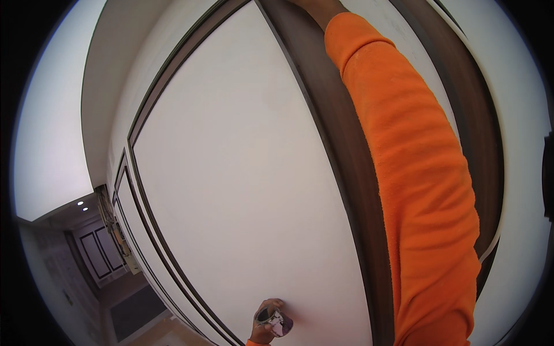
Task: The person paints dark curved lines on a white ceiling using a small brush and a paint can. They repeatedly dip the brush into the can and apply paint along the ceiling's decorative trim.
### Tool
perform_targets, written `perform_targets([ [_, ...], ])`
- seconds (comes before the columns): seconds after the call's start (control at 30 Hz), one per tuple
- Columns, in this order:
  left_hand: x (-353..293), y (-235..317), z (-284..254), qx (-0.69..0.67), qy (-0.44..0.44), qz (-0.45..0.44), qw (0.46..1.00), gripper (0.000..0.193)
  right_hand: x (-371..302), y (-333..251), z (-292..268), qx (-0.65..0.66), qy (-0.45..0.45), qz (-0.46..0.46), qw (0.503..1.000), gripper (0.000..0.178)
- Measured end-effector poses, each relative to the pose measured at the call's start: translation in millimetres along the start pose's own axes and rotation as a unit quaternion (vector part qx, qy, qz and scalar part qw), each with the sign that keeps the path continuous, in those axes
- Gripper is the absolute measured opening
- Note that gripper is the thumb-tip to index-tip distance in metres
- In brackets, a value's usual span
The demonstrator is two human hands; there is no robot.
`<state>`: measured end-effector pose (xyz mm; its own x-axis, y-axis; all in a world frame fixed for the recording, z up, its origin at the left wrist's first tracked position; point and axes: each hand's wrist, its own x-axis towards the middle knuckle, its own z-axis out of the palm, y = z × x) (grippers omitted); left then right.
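Observation:
Low in the picture my left hand (264, 330) grips a small open cup (281, 324) with pale and dark smears on its outside. It is close to the white wall panel (236, 173). What the cup holds is too dark to make out. My right arm, in an orange sleeve (424, 173), stretches up along the dark brown wood trim (340, 150). Only the wrist and part of my right hand (317, 8) show at the top edge, next to that trim. Its fingers are out of the picture, so anything in them is hidden.
Another dark trim strip (470, 86) and a pale cable (497, 155) run down the right side. At the far left a lit ceiling panel (55, 127) hangs above a corridor, with dark-framed panels (103, 252) at its end and a dark grey mat (137, 311) on the floor.

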<state>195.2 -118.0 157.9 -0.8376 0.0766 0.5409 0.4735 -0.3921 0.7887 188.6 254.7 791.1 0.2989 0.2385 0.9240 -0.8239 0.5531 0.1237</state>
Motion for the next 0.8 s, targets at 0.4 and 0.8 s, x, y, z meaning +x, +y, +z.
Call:
perform_targets([
  [0.4,-1,-14,-21,0.032,0.002,-0.009,0.999,0.072,-10,-19,-16,0.020,-0.072,0.093,0.993,0.017],
  [0.8,4,-27,-36,0.047,0.005,-0.019,0.999,0.051,-3,-13,-1,-0.015,-0.032,0.067,0.997,0.018],
])
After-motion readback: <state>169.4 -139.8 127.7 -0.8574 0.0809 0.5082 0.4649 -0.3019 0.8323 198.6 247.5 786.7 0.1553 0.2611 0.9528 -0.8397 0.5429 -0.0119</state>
